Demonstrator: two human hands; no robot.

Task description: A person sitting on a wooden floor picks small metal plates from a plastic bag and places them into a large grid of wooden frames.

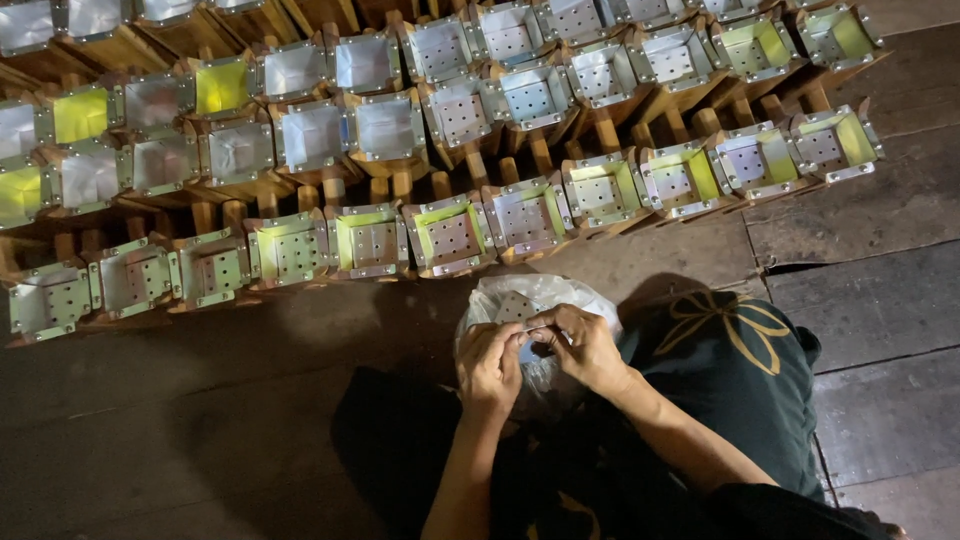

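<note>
Lap: dark cloth with a yellow flower pattern [730, 350] covers my knee.
Left hand [490, 365]: fingers curled, pinching a small thin metal piece [537, 328].
Right hand [585, 345]: pinching the same piece from the other side.
Under hands: clear crumpled plastic bag [520, 298] on the dark wooden floor [200, 400].
Beyond: rows of square perforated metal boxes on wooden stands [450, 235].

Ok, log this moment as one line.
left hand: pinching small piece | right hand: pinching same piece | under hands: clear bag | ahead: rows of metal boxes on wood floor
</note>
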